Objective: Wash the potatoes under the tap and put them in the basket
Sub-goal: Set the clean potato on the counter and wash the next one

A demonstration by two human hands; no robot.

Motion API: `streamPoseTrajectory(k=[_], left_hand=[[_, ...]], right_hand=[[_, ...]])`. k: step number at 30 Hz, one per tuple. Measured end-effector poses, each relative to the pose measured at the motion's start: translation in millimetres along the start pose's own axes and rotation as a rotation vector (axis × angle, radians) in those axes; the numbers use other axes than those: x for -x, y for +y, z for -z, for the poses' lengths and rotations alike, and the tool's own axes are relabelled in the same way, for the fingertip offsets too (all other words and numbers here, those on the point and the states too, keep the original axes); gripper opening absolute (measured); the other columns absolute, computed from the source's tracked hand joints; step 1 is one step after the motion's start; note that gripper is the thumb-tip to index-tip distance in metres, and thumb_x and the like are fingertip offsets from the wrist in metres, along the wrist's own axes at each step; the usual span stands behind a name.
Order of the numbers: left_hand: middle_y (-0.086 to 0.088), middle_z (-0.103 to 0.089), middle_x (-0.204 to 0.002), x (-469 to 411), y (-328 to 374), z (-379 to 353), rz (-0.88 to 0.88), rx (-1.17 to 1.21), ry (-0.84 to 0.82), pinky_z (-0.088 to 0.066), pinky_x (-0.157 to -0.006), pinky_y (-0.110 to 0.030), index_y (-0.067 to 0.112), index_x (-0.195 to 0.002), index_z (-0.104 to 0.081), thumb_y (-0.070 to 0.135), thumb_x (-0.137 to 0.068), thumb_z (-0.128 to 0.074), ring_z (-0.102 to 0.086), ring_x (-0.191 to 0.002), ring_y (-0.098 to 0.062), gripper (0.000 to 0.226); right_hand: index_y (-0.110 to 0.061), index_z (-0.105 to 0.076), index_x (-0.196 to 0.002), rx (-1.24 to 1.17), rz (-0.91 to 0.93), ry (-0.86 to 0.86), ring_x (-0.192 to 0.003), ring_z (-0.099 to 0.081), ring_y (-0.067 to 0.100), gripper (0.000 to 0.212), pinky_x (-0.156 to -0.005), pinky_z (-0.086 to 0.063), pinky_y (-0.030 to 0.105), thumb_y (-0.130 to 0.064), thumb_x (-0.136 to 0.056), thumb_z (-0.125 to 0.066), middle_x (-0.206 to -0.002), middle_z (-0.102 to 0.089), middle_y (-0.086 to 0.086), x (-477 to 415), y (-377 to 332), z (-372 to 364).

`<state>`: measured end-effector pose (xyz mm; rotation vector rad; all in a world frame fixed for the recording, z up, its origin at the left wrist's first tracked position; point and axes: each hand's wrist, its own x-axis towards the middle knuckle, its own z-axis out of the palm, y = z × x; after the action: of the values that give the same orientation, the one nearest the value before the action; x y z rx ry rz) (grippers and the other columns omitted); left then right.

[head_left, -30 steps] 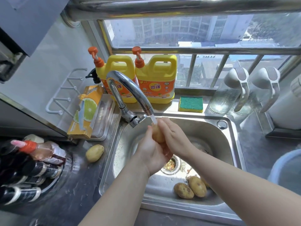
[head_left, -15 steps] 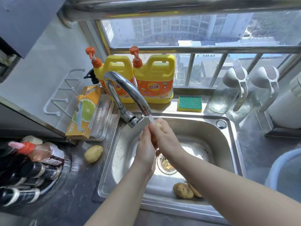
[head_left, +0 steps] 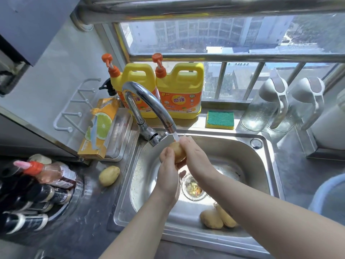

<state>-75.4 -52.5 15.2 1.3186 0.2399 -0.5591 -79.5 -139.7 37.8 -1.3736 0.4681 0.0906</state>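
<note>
Both hands [head_left: 196,157] grip lumpy potato [head_left: 177,151] under chrome tap [head_left: 149,101].

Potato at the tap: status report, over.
Left hand and right hand grip potato under running tap. Two potatoes in sink, another potato on counter. Nothing in the way.

A steel sink [head_left: 272,165] is set into the dark grey worktop [head_left: 87,221], and two potatoes [head_left: 211,219] are seen lying on its floor at the front. Left of the sink a single potato [head_left: 109,175] is laid on the worktop, with dark bottles [head_left: 37,195] further left and a clear tray [head_left: 121,135] behind it. Two yellow detergent jugs [head_left: 180,90] and a green sponge [head_left: 220,119] are stood on the ledge behind the sink.
</note>
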Motion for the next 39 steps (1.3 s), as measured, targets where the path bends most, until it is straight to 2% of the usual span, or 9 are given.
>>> streamPoseTrajectory(k=[4, 7, 11, 14, 20, 25, 28, 33, 39], left_hand=[[-0.005, -0.061, -0.131, 1, -5, 0, -0.076, -0.053, 0.043, -0.046, -0.102, -0.042, 0.034, -0.131, -0.043, 0.041, -0.108, -0.032, -0.064, -0.112, -0.021, 0.026], [-0.010, -0.065, -0.132, -2, -2, 1, -0.043, -0.005, 0.032, -0.048, -0.102, -0.046, 0.021, -0.138, -0.047, 0.053, -0.101, -0.034, -0.066, -0.114, -0.023, 0.050], [-0.012, -0.069, -0.125, -8, -1, 4, 0.053, 0.127, 0.013, -0.057, -0.070, -0.027, 0.014, -0.134, -0.057, 0.042, -0.109, -0.023, -0.072, -0.098, -0.011, 0.051], [-0.011, -0.070, -0.125, -9, -1, 5, 0.085, 0.188, -0.028, -0.057, -0.061, -0.023, 0.013, -0.133, -0.058, 0.040, -0.110, -0.020, -0.072, -0.097, -0.009, 0.052], [-0.014, -0.067, -0.129, -7, -1, -1, 0.031, 0.106, 0.009, -0.056, -0.067, -0.026, 0.013, -0.137, -0.055, 0.041, -0.109, -0.024, -0.068, -0.105, -0.015, 0.051], [-0.009, -0.064, -0.130, -2, -3, -5, -0.057, -0.016, 0.074, -0.046, -0.097, -0.046, 0.023, -0.140, -0.043, 0.056, -0.093, -0.039, -0.064, -0.117, -0.024, 0.058], [-0.008, -0.066, -0.130, -5, -1, 1, -0.042, -0.008, 0.060, -0.044, -0.104, -0.049, 0.023, -0.139, -0.046, 0.057, -0.097, -0.036, -0.064, -0.119, -0.023, 0.055], [-0.010, -0.066, -0.130, -6, -2, 3, -0.027, 0.003, 0.026, -0.054, -0.080, -0.026, 0.015, -0.140, -0.047, 0.040, -0.109, -0.028, -0.068, -0.109, -0.011, 0.045], [-0.010, -0.058, -0.135, 1, -4, 0, -0.124, -0.046, 0.067, -0.049, -0.091, -0.033, 0.023, -0.141, -0.037, 0.035, -0.109, -0.030, -0.063, -0.113, -0.020, 0.035]], right_hand=[[-0.009, -0.068, -0.096, -0.130, -0.138, 0.030, -0.071, -0.060, 0.028, 0.026, -0.056, -0.042, 0.036, -0.018, -0.101, -0.044, -0.092, -0.066, 0.016, -10, -4, 1], [-0.010, -0.061, -0.102, -0.050, -0.040, -0.063, -0.080, -0.059, 0.025, 0.030, -0.067, -0.047, 0.040, -0.031, -0.108, -0.040, -0.095, -0.064, 0.014, -5, 1, 2], [-0.022, -0.048, -0.123, 0.197, 0.120, -0.184, -0.093, -0.056, 0.016, 0.021, -0.067, -0.046, 0.021, -0.034, -0.108, -0.040, -0.117, -0.056, 0.016, 0, 9, 6], [-0.022, -0.050, -0.117, 0.319, 0.236, -0.189, -0.101, -0.053, 0.020, 0.024, -0.087, -0.048, 0.039, -0.037, -0.100, -0.042, -0.108, -0.053, -0.002, 0, 6, 10], [-0.026, -0.054, -0.096, 0.275, 0.227, -0.121, -0.096, -0.058, 0.025, 0.024, -0.089, -0.050, 0.049, -0.045, -0.097, -0.040, -0.102, -0.056, 0.006, -1, 4, 7], [-0.009, -0.064, -0.090, -0.024, -0.022, 0.019, -0.061, -0.059, 0.019, 0.032, -0.053, -0.043, 0.034, -0.022, -0.106, -0.040, -0.086, -0.063, 0.017, -11, -5, 1], [0.000, -0.059, -0.108, 0.045, 0.037, -0.090, -0.066, -0.063, 0.013, 0.037, -0.056, -0.047, 0.035, -0.030, -0.109, -0.038, -0.091, -0.064, 0.012, -3, -4, 5], [-0.013, -0.063, -0.107, 0.230, 0.218, -0.063, -0.093, -0.063, 0.018, 0.034, -0.077, -0.055, 0.032, -0.036, -0.108, -0.039, -0.106, -0.057, 0.003, -1, 11, 0], [-0.009, -0.067, -0.096, -0.132, -0.077, -0.056, -0.069, -0.062, 0.023, 0.038, -0.055, -0.042, 0.033, -0.027, -0.109, -0.036, -0.082, -0.072, 0.006, -11, -7, -2]])
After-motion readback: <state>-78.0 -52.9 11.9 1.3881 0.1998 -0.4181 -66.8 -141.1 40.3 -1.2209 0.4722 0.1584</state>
